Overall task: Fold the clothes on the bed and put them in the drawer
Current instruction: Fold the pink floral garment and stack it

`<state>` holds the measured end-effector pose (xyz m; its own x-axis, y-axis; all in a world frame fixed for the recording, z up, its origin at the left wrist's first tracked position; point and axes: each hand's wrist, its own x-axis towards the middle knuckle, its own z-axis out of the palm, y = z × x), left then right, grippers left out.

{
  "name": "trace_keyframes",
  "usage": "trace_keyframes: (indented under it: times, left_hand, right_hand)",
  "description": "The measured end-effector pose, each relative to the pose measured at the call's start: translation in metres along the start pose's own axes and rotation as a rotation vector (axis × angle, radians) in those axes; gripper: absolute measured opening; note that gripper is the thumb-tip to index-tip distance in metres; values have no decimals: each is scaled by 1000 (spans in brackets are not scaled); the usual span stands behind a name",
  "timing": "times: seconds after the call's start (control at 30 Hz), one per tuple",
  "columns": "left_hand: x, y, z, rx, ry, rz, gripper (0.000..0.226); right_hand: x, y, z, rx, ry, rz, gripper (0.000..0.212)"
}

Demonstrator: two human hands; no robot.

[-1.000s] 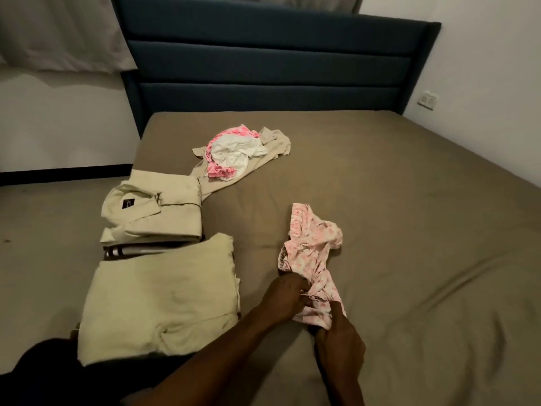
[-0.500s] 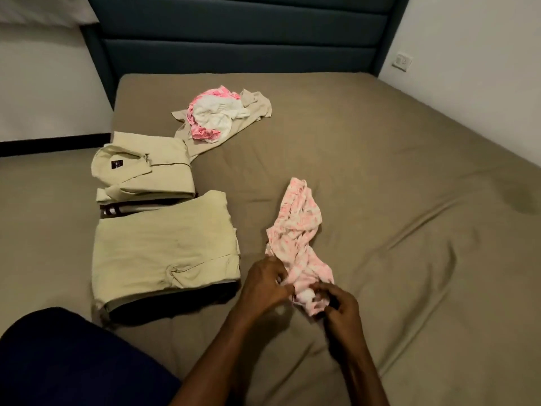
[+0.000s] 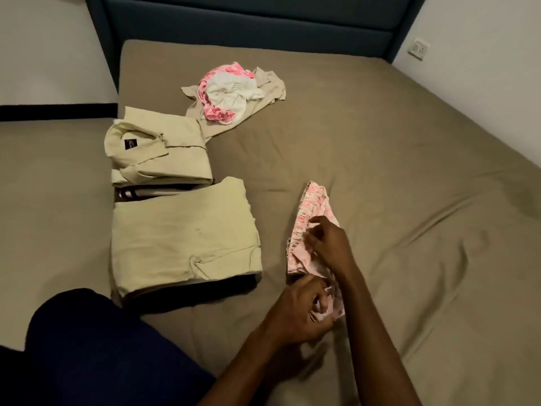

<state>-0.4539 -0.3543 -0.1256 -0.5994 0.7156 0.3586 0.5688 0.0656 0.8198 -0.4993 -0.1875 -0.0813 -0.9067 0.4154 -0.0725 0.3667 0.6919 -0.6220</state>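
Note:
A small pink patterned garment (image 3: 313,200) lies crumpled on the brown bed (image 3: 395,177), near its front middle. My left hand (image 3: 301,309) grips the garment's near end with curled fingers. My right hand (image 3: 329,244) has reached across it and pinches the cloth at its middle. A folded cream shirt (image 3: 159,153) and a folded cream garment (image 3: 184,230) lie side by side at the left edge of the bed. Farther back, a loose pile of pink, white and beige clothes (image 3: 231,95) is unfolded.
A dark blue headboard (image 3: 248,22) stands at the back. White walls close in on the left and right, with a socket (image 3: 419,48) on the right one. My dark-clothed knee (image 3: 87,347) rests at the bed's near left corner. No drawer is in view.
My right hand has moved from the garment's near end up to its middle. My left hand has shifted down to the near end. The camera has tilted down and moved closer.

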Motion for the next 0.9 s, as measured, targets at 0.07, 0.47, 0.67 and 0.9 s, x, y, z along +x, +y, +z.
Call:
trace_keyframes:
  times: [0.07, 0.47, 0.67, 0.9]
  left_hand:
    - [-1, -2, -3, -200, 169, -207, 23]
    - [57, -49, -5, -331, 440, -870, 28]
    - [58, -42, -24, -328, 340, -632, 11]
    - [52, -35, -50, -398, 120, -656, 13]
  right_hand:
    - [26, 4, 21, -81, -79, 43, 64]
    - [61, 11, 38, -206, 139, 265, 62]
    - [113, -6, 15, -350, 218, 305, 78]
    - [173, 8, -13, -320, 31, 225, 34]
